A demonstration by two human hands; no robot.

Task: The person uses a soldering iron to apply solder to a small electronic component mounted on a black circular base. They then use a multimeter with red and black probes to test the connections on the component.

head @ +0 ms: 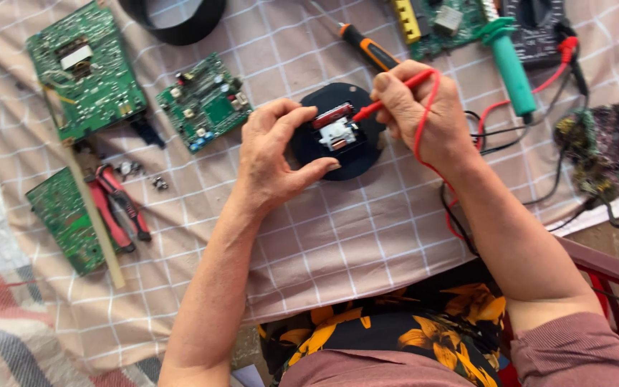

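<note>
red probe (388, 97), one black disc (338, 136), two hands

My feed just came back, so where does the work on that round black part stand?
Done: the round black part lies open, its white and red component exposed, and loose screws rest beside the red pliers. In hand: the left hand steadies the part while the right hand touches a red probe to it. Left: reclosing it; three green circuit boards lie untouched.
</note>
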